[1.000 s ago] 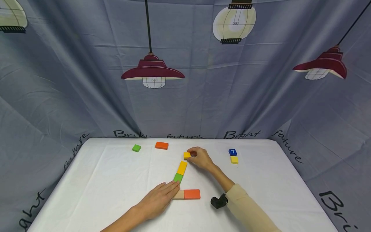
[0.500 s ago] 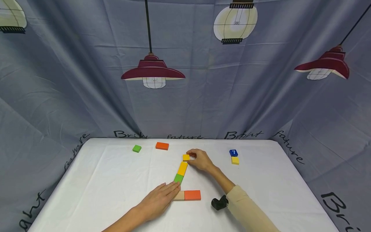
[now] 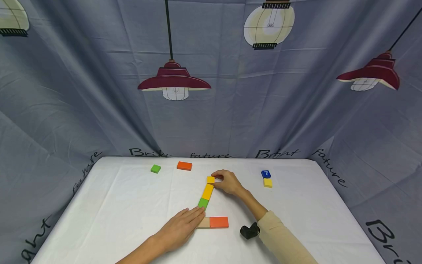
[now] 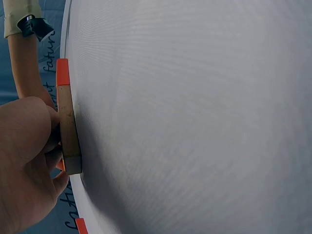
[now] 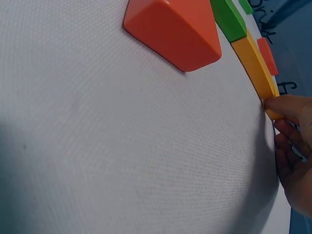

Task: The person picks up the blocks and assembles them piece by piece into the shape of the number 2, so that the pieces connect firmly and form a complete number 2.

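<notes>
My right hand (image 3: 227, 182) pinches a small yellow block (image 3: 210, 179) between thumb and fingers. The block sits at the far end of a slanted row made of a longer yellow block (image 3: 207, 191) and a green block (image 3: 202, 203). With fingers extended, my left hand (image 3: 181, 226) rests over the near end of that row, its fingertips touching the green block. Partly under the left hand lies a plain wooden block (image 4: 69, 126), end to end with an orange-red block (image 3: 219, 222). Whatever else lies beneath the left palm is hidden.
Toward the back of the white table (image 3: 108, 205) lie a loose green block (image 3: 155, 169) and an orange block (image 3: 184, 166). On the right, a blue block marked 7 (image 3: 265, 174) touches a pale yellow block (image 3: 267, 183). A black device (image 3: 249, 231) sits by the right sleeve.
My right hand has shifted the small yellow block slightly left and nearer, toward the far end of the longer yellow block. My left hand stays in place.
</notes>
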`<state>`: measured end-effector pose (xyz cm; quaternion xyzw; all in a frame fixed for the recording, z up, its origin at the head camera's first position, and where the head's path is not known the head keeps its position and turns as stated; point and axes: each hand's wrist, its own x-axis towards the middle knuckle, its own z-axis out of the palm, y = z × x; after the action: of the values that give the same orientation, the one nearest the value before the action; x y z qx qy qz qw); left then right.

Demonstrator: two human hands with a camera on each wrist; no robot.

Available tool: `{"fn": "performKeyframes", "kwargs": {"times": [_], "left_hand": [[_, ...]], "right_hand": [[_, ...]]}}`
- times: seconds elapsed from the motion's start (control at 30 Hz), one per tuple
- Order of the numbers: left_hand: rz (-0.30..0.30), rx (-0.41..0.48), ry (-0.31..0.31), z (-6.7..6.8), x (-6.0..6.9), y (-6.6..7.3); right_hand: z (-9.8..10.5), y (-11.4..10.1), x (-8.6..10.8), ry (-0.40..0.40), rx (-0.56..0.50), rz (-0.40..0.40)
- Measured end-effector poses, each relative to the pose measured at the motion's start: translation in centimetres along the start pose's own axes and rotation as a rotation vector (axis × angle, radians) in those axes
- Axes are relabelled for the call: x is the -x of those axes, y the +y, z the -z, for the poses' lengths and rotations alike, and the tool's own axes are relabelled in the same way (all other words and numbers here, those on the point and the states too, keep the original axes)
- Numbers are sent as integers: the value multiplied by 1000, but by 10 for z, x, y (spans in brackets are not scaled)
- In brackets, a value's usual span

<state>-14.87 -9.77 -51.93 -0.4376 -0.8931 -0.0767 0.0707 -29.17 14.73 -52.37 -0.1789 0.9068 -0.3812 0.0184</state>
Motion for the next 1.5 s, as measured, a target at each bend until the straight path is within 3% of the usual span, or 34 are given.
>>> {"fn": "performKeyframes", "kwargs": {"times": [0.4,1.0,1.2,1.5], "left_hand": [[22,33,-47,0,0,0],[5,20,-39,0,1,-1],[1,17,-23,0,1,-2],[2,15,-38,0,1,0]], "right_hand": [[1,-3,2,-23,2,-10],[1,-3,3,-38,26,-22],[15,-6,12,14,-6,-25],[58,16,42,128,-47,0]]}}
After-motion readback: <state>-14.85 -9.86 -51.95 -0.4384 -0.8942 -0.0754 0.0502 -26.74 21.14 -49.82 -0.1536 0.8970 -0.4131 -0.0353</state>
